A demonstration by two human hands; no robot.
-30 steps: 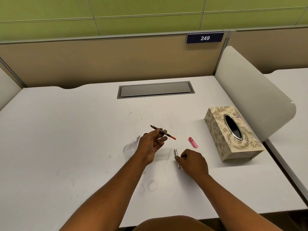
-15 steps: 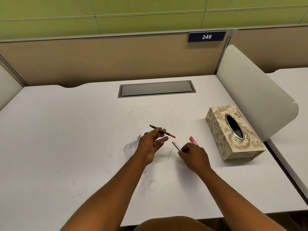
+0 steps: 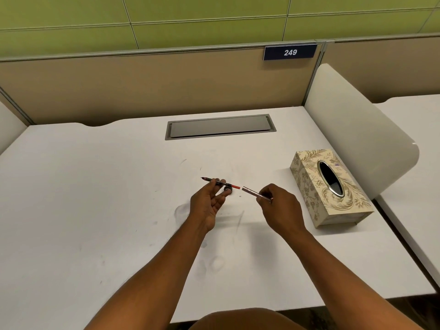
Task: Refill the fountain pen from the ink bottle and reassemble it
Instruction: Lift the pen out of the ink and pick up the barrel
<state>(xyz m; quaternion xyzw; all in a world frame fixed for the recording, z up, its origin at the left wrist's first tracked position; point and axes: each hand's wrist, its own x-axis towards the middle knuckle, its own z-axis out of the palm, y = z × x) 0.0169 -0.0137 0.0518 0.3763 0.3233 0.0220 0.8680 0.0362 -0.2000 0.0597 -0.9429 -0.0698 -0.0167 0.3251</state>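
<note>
My left hand [image 3: 209,201] holds the thin pen section [image 3: 220,183] between thumb and fingertips, nib pointing left, red cartridge end pointing right. My right hand [image 3: 278,208] grips the silver pen barrel [image 3: 254,193], whose open end points left toward the red end, a small gap apart. Both are held just above the white desk [image 3: 95,198]. A small dark round piece [image 3: 228,188] sits by my left fingertips. No ink bottle is in view. The pink piece seen earlier is hidden behind my right hand.
A patterned tissue box [image 3: 331,186] stands right of my right hand. A grey cable hatch [image 3: 220,126] lies at the back of the desk. A curved white divider [image 3: 357,129] closes the right side, and a tan partition [image 3: 142,86] runs along the back.
My right hand lifted the silver barrel off the desk and swung it up and left, lining its open end with the red end. My left hand stayed nearly still.
</note>
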